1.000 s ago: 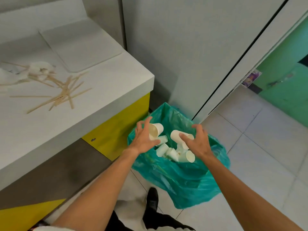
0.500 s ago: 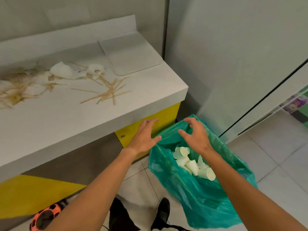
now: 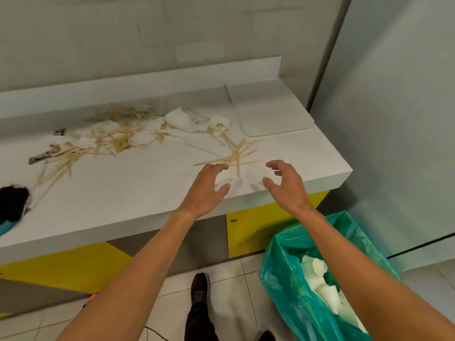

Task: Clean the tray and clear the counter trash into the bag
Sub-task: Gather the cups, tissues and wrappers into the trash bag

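Change: both hands have left the bag mouth and now hover over the counter's front strip; half a second ago they were at the bag rim.
Left hand (image 3: 208,187): empty, fingers spread and curled.
Right hand (image 3: 285,184): empty, fingers curled apart.
Sticks (image 3: 236,153): loose wooden cluster at 12 o'clock of the hands, just beyond the fingertips.
Napkins (image 3: 179,119): crumpled, white, mixed with more sticks at 10 o'clock.
Tray (image 3: 267,109): pale, flat, bare, at 1 o'clock against the back ledge.
Bag (image 3: 285,286): green, open, on the floor at 5 o'clock, holding paper cups (image 3: 320,279).
Counter (image 3: 123,193): front strip bare; right edge ends beside the bag.
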